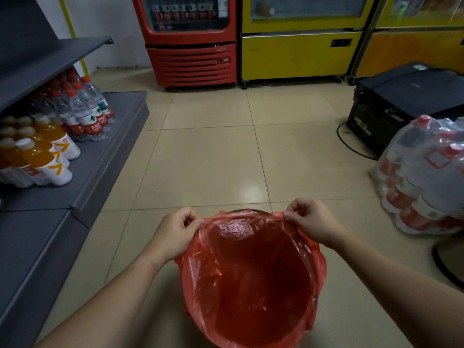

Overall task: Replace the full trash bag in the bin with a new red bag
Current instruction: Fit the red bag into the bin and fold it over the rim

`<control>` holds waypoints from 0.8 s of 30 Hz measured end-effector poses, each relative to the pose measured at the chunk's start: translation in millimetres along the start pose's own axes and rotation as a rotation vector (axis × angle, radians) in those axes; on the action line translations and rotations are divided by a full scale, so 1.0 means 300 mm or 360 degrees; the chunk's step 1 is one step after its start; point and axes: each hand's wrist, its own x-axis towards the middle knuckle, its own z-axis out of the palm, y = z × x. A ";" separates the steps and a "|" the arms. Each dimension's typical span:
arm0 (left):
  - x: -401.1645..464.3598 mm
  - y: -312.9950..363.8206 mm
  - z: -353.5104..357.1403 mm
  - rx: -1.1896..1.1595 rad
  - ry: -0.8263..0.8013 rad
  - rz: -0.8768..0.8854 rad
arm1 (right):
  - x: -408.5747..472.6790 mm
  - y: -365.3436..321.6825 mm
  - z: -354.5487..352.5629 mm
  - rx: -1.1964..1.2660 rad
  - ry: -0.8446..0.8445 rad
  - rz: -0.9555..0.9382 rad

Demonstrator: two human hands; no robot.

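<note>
**Red bag held open over the bin**

The tiled floor (208,156) was the biggest thing, and it ran from the person's feet up to the far wall. A grey shelf (45,222) stood along the left side. A red drinks fridge (190,46) and a yellow fridge (301,54) stood side by side at the back. A black box (391,106) sat on the floor at the right, with a big wrapped pack of bottles (424,177) just in front of it.

The red bag (253,277) sat low in the middle, on the floor near the person. It was wide open, and you could see down into it. It lay over the bin, and only a thin dark bit of the bin rim (248,210) showed at the far edge.

On the shelf stood water bottles (85,109) with red caps, and orange juice bottles (45,151) nearer the front.

The left hand (175,229) pinched the left edge of the bag, with its fingers (190,218) closed on the plastic. The right hand (311,219) pinched the right edge the same way. The far edge of the bag was pulled tight between both hands.
</note>
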 end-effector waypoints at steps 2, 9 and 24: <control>-0.012 -0.020 0.012 -0.0134 -0.0072 -0.0092 | -0.007 0.006 0.012 0.0091 -0.0036 0.0050; -0.035 -0.045 0.022 -0.0410 -0.0218 -0.0256 | -0.015 0.013 0.034 0.0262 -0.0129 0.0146; -0.009 0.027 0.031 -0.0089 -0.0163 -0.0102 | -0.024 -0.061 0.028 -0.0119 -0.0176 -0.0017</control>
